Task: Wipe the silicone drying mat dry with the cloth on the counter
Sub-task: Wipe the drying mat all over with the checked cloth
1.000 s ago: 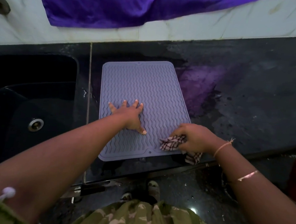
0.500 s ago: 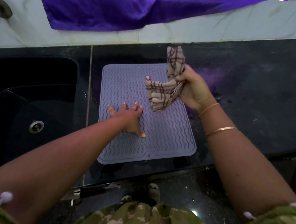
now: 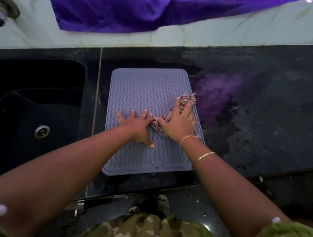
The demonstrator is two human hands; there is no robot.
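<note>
The right fingers [image 3: 187, 109] lie spread and nearly straight over a bunched checked cloth [image 3: 188, 99], pressing it onto the right half of the silicone drying mat [image 3: 146, 88]. One end of the cloth sticks out past the fingertips at the mat's right edge, and another bulges beside the thumb. The right hand [image 3: 177, 122] holds it by downward pressure rather than a closed grip. The left fingers [image 3: 144, 114] are splayed flat on the ribbed surface, thumb out. The left hand [image 3: 136, 125] pins the mat's middle, holds nothing, and sits just beside the cloth. The mat lies flat on the black stone counter [image 3: 262, 125], just right of the dark sink [image 3: 33, 91].

A wiping stroke appears to be under way. The next move calls for dragging the cloth along the ridges with steady pressure, then shifting the left hand to uncover the patch it hides.
</note>
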